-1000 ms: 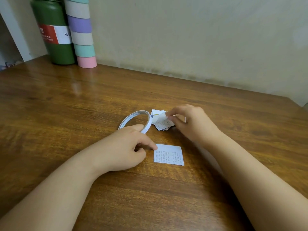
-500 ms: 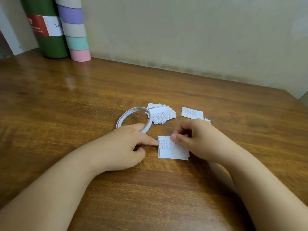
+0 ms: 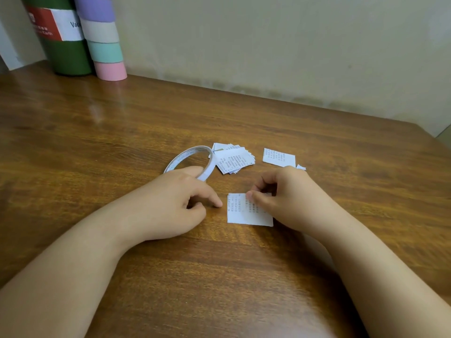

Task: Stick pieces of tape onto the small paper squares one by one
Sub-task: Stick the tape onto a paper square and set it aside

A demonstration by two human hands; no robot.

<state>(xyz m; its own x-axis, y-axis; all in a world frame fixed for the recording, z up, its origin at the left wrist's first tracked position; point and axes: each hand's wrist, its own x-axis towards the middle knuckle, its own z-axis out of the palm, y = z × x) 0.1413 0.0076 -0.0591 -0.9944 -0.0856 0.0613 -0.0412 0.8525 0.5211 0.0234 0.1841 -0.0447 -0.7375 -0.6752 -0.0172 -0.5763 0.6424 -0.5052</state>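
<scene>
Pinching the top edge of a small white printed paper square [image 3: 246, 212] lying on the brown wooden table [image 3: 244, 276], the right hand [image 3: 288, 193] curls while the left hand [image 3: 175, 203] rests loosely curled beside it, holding nothing.

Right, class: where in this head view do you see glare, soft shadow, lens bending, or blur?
Head view: pale glare streaks the table below the pink roll; soft shadows sit under both forearms; the table's far edge bows from wide-angle distortion; print on the near paper square is too blurred to read.
</scene>
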